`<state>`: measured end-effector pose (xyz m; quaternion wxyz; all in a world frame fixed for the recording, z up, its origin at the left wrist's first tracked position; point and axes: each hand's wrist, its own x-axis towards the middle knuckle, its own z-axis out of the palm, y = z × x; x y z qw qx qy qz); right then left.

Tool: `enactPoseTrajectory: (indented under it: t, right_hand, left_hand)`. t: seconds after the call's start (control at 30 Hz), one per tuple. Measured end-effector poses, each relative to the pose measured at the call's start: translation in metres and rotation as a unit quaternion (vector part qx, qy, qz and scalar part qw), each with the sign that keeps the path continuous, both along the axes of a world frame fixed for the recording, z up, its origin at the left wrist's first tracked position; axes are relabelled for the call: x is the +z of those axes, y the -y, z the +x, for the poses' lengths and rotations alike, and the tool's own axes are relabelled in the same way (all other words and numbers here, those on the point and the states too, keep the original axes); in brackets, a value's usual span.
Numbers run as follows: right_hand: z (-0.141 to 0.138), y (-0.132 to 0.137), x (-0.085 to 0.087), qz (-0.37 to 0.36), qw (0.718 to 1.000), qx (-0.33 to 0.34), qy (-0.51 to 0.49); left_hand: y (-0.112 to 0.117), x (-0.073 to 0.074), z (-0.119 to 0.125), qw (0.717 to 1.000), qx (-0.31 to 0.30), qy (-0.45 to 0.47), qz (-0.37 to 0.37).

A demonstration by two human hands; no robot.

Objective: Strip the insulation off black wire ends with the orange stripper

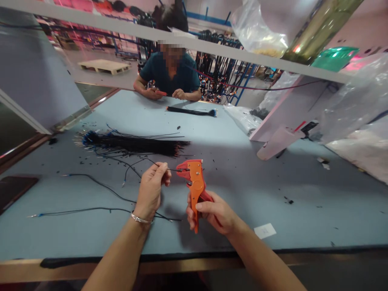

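Note:
Pinched between the thumb and fingers of my left hand (152, 186) is a thin black wire (171, 169). Its right end reaches into the jaws of an orange and red wire stripper (197, 182). My right hand (215, 212) is wrapped round the stripper's handles, with the tool's head pointing up and its jaws facing left. Whether the jaws grip the wire I cannot tell. Several loose black wires (91, 209) with blue and metal ends lie left of and under my left hand. Beyond them rests a thick bundle of black wires (136, 144).
Across the table (242, 218) sits a co-worker (169, 72) holding a red-handled tool, behind a smaller wire bundle (192, 111). A phone-like dark slab (16, 190) lies at left. A white holder (280, 142) and plastic bags (357, 105) stand right. A shelf beam (212, 47) crosses above.

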<state>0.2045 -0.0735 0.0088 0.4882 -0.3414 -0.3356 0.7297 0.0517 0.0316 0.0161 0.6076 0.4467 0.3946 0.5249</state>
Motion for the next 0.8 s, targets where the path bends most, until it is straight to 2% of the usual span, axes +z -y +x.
enactPoseTrajectory:
  t: [0.33, 0.5, 0.63, 0.8]
  right_hand:
    - [-0.001, 0.001, -0.001, -0.016, 0.999, -0.018, 0.032]
    - [-0.002, -0.002, -0.005, -0.017, 0.998, -0.047, 0.040]
    - [-0.003, -0.003, -0.011, -0.015, 0.997, -0.056, 0.058]
    - [-0.008, -0.001, -0.018, -0.018, 0.996, -0.056, 0.074]
  left_hand:
    - [0.000, 0.000, 0.000, 1.000, -0.004, -0.008, -0.005]
    - [-0.003, -0.002, -0.001, 0.999, 0.028, 0.003, -0.026]
    - [-0.008, -0.001, -0.003, 0.991, 0.006, 0.098, -0.092]
    - [-0.010, 0.006, -0.004, 0.950, -0.008, 0.247, -0.192]
